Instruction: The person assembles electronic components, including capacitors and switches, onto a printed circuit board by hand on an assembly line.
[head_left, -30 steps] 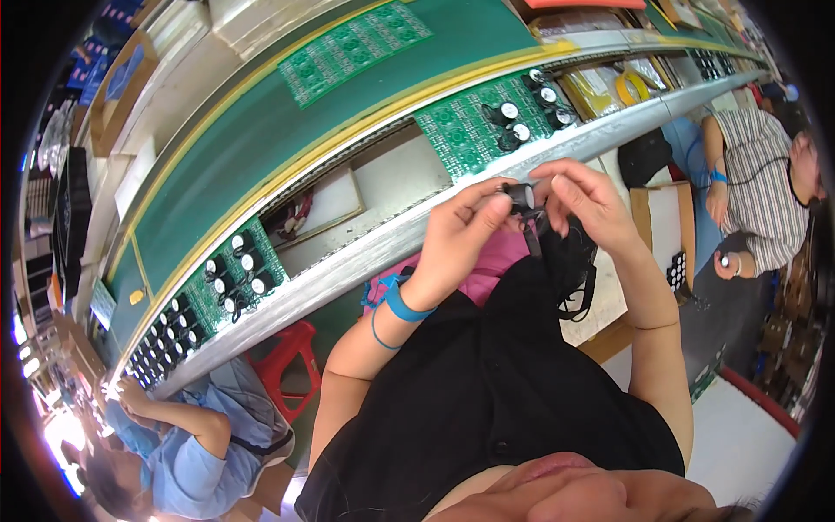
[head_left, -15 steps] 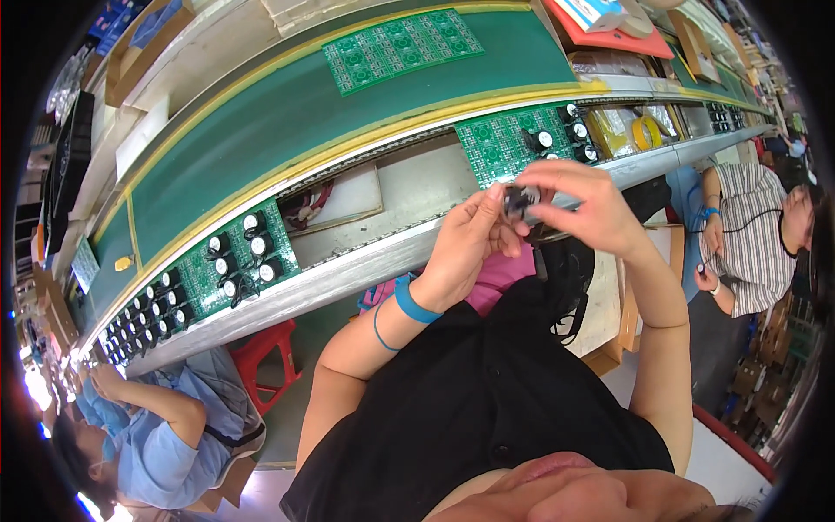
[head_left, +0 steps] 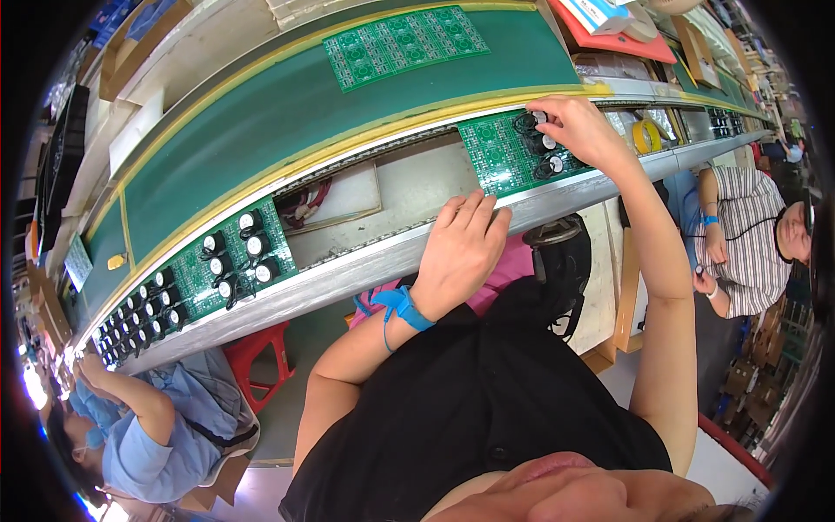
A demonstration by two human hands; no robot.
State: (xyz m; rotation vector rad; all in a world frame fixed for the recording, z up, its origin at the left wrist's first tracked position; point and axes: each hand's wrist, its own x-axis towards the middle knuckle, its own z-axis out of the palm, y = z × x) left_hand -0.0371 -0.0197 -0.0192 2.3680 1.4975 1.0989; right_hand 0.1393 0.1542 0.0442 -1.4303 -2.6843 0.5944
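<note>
A green circuit board [head_left: 500, 157] sits in the rail track in front of me, with several black cylindrical parts with white round tops and black wires toward its right side. My right hand [head_left: 578, 130] is over the far right of that board, thumb and fingers closed around one such cylindrical part [head_left: 540, 117]; its base is hidden. Nearer me on the board stands another cylindrical part [head_left: 555, 165]. My left hand [head_left: 465, 248] lies palm down over the metal front rail [head_left: 374, 261], fingers stretched out, fingertips by the board's near left corner. It holds nothing.
Another board [head_left: 209, 270] with similar parts sits further left in the track. A bare green board panel [head_left: 404, 48] lies on the green bench top [head_left: 287, 139]. Yellow tape [head_left: 646, 136] is at the right. Co-workers sit at left and right; a red stool [head_left: 259, 365] stands below the rail.
My hands were together in front of the rail with a small black part. They have parted: the right moved up onto the board, the left came down onto the rail and opened.
</note>
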